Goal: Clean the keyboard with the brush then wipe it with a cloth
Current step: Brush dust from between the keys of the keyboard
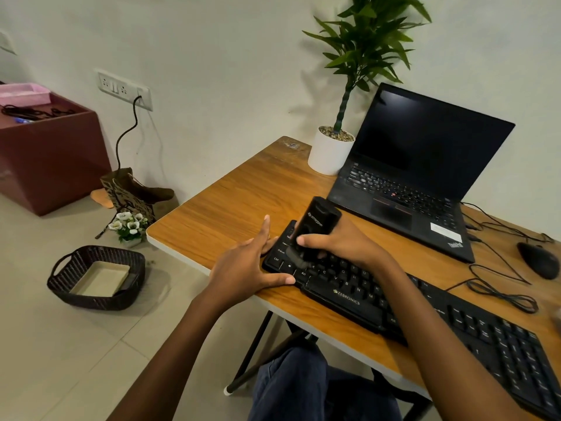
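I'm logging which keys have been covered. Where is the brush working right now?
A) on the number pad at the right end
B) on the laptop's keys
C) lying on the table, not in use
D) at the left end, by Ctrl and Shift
D: the right hand grips the brush with its bristles down on the left end of the keyboard, beside the Ctrl and Shift keys.

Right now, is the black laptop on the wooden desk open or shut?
Open. The black laptop has its lid raised, leaving its keys and trackpad uncovered; its screen is dark, with nothing lit.
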A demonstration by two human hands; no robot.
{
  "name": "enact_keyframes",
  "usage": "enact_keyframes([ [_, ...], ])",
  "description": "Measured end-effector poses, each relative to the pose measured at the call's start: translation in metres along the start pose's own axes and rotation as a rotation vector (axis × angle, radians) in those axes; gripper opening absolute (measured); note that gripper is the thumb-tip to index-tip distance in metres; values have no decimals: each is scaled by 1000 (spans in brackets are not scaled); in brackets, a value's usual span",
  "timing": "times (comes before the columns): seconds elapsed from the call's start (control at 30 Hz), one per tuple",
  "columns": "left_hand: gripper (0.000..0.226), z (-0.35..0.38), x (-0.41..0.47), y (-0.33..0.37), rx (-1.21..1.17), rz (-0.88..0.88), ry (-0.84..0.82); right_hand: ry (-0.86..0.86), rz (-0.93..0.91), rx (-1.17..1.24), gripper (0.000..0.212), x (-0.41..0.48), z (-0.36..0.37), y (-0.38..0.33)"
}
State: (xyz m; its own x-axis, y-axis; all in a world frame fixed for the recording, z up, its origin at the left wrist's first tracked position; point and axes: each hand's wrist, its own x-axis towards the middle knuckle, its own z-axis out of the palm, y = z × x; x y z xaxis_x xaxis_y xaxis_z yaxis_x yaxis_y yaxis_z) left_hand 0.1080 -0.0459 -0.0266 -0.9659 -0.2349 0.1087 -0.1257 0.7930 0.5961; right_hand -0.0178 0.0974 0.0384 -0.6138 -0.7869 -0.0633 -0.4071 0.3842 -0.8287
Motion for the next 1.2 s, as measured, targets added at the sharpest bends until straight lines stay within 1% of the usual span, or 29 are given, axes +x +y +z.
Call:
enact_keyframes([
  [0.1,115,1,0,-2,5,-1,10,78,-13,6,23,26,8,-3],
  [0.17,114,2,1,-2,-2,-1,16,200,10,-32,18,40,2,2],
  [0.23,114,2,1,-3,-8,-4,18,345,19,-130,23,50,-7,8],
  [0.3,114,3,2,-3,-8,-8,16,407,4,-184,29,52,-9,9],
  [0.37,115,4,2,-4,-9,-14,11,361,-6,-134,26,44,-4,4],
  [0.43,116,4,2,-4,-10,-14,15,213,-12,-41,19,28,5,-4],
  [0.5,114,5,2,-4,-11,-7,25,32,-12,6,23,13,8,-6],
  [0.53,113,5,2,-5,-14,-5,30,-24,-2,20,25,9,5,-5],
  [0.57,113,4,2,-5,-19,-5,31,-45,12,24,22,7,0,-4],
  [0.6,113,4,1,-4,-21,-7,28,-26,33,25,18,7,-6,-2],
  [0.63,113,4,1,-5,-21,-9,25,29,60,18,17,9,-13,1],
  [0.7,113,3,0,-5,-23,-13,20,189,83,-20,14,17,-26,9],
  [0.77,113,3,0,-4,-30,-14,22,325,66,-100,17,23,-33,17],
  [0.8,113,3,-1,-3,-31,-15,23,350,65,-124,19,23,-33,20],
  [0.87,114,3,-1,-2,-36,-19,23,301,62,-55,20,12,-26,17],
  [0.93,115,3,-1,-2,-51,-19,19,167,55,32,25,-7,-15,9],
  [1.0,115,3,-1,-2,-54,-16,17,2,40,50,23,-25,-7,5],
  [1.03,116,3,-1,-3,-52,-16,17,-47,37,57,21,-31,-8,5],
  [1.07,116,3,-1,-2,-46,-18,16,-57,42,69,20,-34,-11,5],
  [1.1,116,4,0,-2,-40,-21,16,-29,53,68,19,-35,-17,6],
  [1.2,120,4,0,-4,-37,-20,15,204,119,2,16,-23,-38,19],
])
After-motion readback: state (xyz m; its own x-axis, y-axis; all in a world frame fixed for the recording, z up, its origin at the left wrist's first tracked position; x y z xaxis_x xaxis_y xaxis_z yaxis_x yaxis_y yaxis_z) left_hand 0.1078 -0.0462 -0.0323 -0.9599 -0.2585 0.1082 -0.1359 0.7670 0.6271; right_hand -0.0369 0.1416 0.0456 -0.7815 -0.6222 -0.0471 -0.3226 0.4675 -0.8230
